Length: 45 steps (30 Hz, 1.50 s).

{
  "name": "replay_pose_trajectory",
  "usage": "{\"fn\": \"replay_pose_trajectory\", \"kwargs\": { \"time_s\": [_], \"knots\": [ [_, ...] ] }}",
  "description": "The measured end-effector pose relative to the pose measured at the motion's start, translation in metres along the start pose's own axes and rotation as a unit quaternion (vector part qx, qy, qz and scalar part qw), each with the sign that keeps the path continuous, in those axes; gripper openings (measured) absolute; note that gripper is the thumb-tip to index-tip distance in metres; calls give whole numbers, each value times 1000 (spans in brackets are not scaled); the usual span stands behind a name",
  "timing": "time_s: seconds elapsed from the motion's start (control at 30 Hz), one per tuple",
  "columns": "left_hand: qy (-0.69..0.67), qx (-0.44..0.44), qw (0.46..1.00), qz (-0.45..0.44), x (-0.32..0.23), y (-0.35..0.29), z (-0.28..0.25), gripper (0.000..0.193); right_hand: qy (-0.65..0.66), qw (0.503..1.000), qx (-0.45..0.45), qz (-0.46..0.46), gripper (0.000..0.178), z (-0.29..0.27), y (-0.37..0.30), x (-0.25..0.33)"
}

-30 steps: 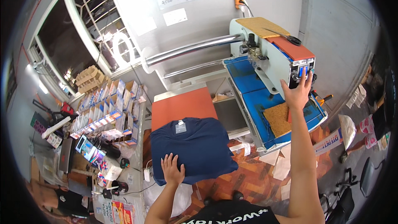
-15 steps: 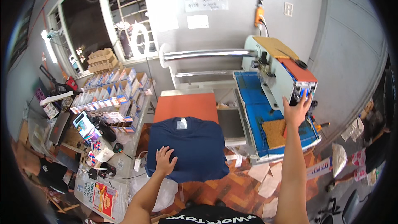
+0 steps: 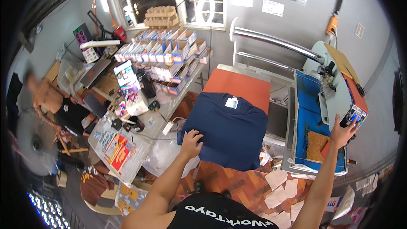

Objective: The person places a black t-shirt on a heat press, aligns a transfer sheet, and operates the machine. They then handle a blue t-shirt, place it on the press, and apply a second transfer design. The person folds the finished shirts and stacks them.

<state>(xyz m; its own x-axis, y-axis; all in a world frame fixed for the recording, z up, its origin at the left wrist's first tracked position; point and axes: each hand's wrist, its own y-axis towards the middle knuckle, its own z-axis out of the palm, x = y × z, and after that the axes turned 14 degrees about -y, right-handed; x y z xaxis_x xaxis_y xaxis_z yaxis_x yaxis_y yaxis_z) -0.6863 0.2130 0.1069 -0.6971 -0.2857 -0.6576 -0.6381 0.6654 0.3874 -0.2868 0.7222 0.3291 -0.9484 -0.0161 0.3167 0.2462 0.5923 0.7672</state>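
Note:
A navy T-shirt (image 3: pixel 227 133) lies spread on the orange-red pad (image 3: pixel 243 85) of a press, its collar with a pale label at the far end. On the shirt's left edge rests my left hand (image 3: pixel 192 144), fingers laid over the cloth and slightly bent. Out to the right, my right hand (image 3: pixel 342 133) reaches to the small control panel (image 3: pixel 354 116) on the front of the heat press head (image 3: pixel 335 74). Its fingers are stretched against the panel, and part of the panel is hidden by them.
A blue-covered press bed (image 3: pixel 307 97) with a brown pad (image 3: pixel 317 146) lies beneath the head. Left stands a table (image 3: pixel 159 123) with card boxes (image 3: pixel 154 51), a lit screen (image 3: pixel 126 77) and a black bottle (image 3: pixel 146 84). Papers (image 3: pixel 276 179) litter the floor; a person (image 3: pixel 59 101) sits far left.
My view has swung left, so everything sits farther right. My left hand has slid toward the shirt's left edge, its fingers less spread. My right hand stays at the control panel.

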Motion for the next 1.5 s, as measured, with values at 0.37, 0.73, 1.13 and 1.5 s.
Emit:
{"fn": "replay_pose_trajectory", "kwargs": {
  "time_s": [0.37, 0.73, 1.13, 1.5],
  "knots": [
    [-166, -196, 958, -127, 14, -53, -42, 16, 16, 999, -25, -13, 101, 19, 5, -10],
    [-572, -395, 638, -332, 106, -184, -162, 38, -21, 997, -64, -39, 100, 34, 8, -20],
    [-234, 326, 706, -584, 93, -356, 103, 46, -23, 992, -80, -99, 98, 34, 8, -29],
    [4, 329, 844, -424, 75, -339, 55, 42, -32, 993, -81, -75, 93, 45, 11, -31]
  ]
}}
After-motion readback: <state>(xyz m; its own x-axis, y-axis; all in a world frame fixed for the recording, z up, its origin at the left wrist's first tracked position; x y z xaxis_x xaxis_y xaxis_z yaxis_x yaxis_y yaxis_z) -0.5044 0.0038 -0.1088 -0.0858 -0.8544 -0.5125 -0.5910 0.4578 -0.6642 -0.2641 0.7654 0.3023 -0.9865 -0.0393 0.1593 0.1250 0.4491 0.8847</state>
